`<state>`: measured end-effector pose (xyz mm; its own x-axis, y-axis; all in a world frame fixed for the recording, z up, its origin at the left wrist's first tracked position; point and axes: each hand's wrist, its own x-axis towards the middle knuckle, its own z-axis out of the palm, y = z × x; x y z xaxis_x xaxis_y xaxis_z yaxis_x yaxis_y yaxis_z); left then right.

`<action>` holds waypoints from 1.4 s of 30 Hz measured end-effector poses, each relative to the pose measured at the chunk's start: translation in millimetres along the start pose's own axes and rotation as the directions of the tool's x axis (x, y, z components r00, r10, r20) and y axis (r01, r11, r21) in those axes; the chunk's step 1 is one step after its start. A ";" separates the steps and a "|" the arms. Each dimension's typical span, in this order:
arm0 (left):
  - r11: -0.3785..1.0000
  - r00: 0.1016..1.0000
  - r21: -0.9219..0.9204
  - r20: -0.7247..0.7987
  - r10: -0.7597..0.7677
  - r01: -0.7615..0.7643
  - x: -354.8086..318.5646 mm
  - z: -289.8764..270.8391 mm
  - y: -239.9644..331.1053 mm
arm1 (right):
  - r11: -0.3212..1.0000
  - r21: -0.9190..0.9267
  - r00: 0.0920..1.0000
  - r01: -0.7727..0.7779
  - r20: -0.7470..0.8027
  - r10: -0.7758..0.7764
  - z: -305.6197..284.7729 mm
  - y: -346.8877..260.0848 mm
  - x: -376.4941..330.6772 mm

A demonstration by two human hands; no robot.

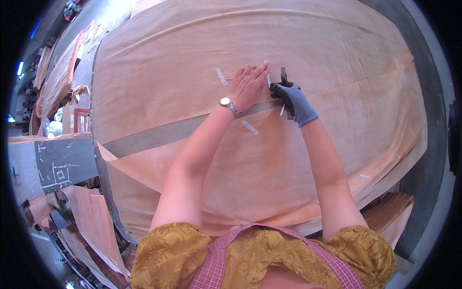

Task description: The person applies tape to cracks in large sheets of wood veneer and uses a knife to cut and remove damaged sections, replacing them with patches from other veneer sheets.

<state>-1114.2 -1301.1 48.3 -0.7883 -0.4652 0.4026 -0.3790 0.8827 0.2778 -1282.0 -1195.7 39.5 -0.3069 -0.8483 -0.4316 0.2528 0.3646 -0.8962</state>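
Observation:
My left hand (249, 85), bare with a wristwatch, lies flat on a large pale wood veneer sheet (192, 53), fingers pressing a small white tape strip (267, 77) near the seam. My right hand (292, 100), in a dark grey glove, grips a dark tool (284, 76) that stands upright right beside the left fingertips. A long grey straightedge (163, 134) runs diagonally under both wrists. Two more white tape strips (221, 76) (250, 127) sit on the veneer near the left hand.
The veneer covers a big dark-edged table (426, 96). More veneer sheets (94, 221) hang and pile at the lower left and in a stack (387, 209) at the lower right. A grey bench (53, 166) with white markings stands to the left.

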 end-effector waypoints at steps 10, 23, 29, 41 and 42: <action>0.992 0.993 -0.084 -0.061 -0.097 0.091 12.9 15.9 -27.9 | 0.999 -0.005 0.999 0.041 -0.009 -0.041 8.5 2.4 0.1; 0.999 0.988 -0.019 0.151 0.037 -0.034 9.9 -0.6 -30.3 | 1.000 0.027 1.000 0.012 -0.008 -0.012 3.6 -0.3 -0.7; 0.990 0.986 0.030 0.099 0.135 -0.138 0.4 -2.2 -32.4 | 1.000 -0.026 1.000 0.000 -0.030 -0.001 5.3 -2.1 -3.6; 0.980 0.998 -0.190 0.032 -0.046 0.051 0.6 -10.6 -25.1 | 0.983 -0.161 0.995 -0.093 0.006 0.095 -0.1 -16.4 -78.3; 0.988 0.998 -0.152 -0.040 -0.041 0.035 -5.9 -15.7 -14.7 | 0.973 -0.155 0.985 -0.171 -0.050 0.165 3.5 -6.7 -93.8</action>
<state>-1096.4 -1312.3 55.5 -0.7521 -0.5033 0.4255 -0.3281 0.8458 0.4206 -1251.7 -1119.9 86.3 -0.3060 -0.7563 -0.5783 0.1564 0.5592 -0.8141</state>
